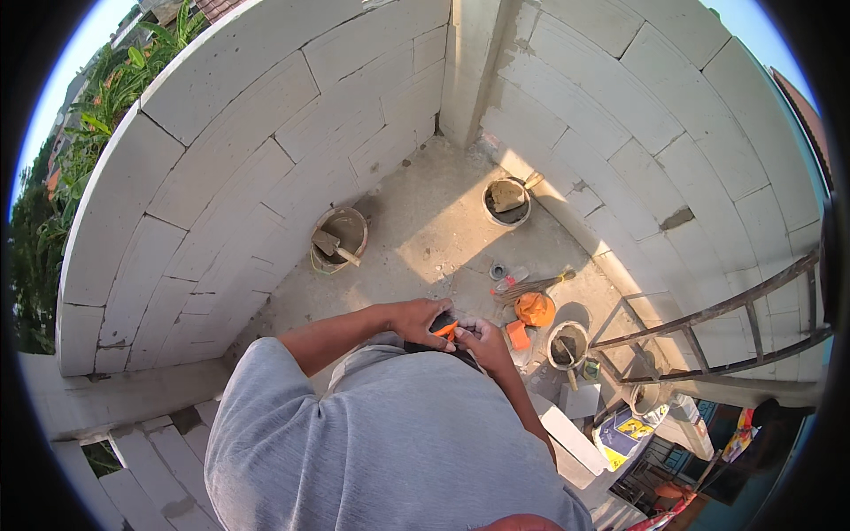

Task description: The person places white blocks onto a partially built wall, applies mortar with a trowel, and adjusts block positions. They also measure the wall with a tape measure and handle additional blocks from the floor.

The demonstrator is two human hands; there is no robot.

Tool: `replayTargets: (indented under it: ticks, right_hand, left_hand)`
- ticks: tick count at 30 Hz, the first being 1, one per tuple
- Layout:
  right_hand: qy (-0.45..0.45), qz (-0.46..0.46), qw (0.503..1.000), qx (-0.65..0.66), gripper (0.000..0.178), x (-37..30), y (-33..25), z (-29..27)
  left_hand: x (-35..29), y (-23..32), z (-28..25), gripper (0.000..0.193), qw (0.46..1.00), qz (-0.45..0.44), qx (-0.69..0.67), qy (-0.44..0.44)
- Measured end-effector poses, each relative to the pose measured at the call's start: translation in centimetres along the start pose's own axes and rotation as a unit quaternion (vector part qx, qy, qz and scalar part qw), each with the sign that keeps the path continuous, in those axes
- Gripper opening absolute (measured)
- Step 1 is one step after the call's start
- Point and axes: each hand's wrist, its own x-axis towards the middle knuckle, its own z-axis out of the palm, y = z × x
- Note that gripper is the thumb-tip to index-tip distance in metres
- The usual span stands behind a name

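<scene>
In front of my waist, both hands come together around a small orange and black thing (445, 331) whose kind I cannot make out. My left hand (418, 322) curls over its left side, thumb and fingers closed against it. From the right, my right hand (484, 343) pinches its other edge with bent fingers. My own body and hands hide part of the thing. On the floor beyond my hands lie a grey roll (498, 270) and a twig hand broom (536, 285), beside an orange hard hat (535, 309).
Light block walls (239, 168) meet at a far corner column (471, 71). Buckets with trowels stand on the left (340, 234), at the far middle (507, 202) and on the right (567, 343). A metal ladder-like frame (708, 341) leans at right, near pale blocks (580, 400) and a sack (624, 432).
</scene>
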Motion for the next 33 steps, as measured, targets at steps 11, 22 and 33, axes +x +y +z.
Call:
replayTargets:
  ticks: [11,22,33]
  right_hand:
    - [-0.159,0.051,0.983,0.074,0.028,14.8,-9.9,-3.4]
    - [-0.024,-0.089,0.988,0.126,0.028,37.7,-30.0,-8.1]
    - [-0.105,-0.089,0.99,0.003,0.04,48.0,-37.7,6.3]
  left_hand:
    - [-4.8,-3.0,-7.0,0.061,0.967,-0.119,-0.097,0.202]
    - [-11.8,-11.0,-22.8,0.06,0.895,-0.215,-0.185,0.344]
    - [-12.1,-9.0,-36.9,0.058,0.854,-0.246,-0.058,0.454]
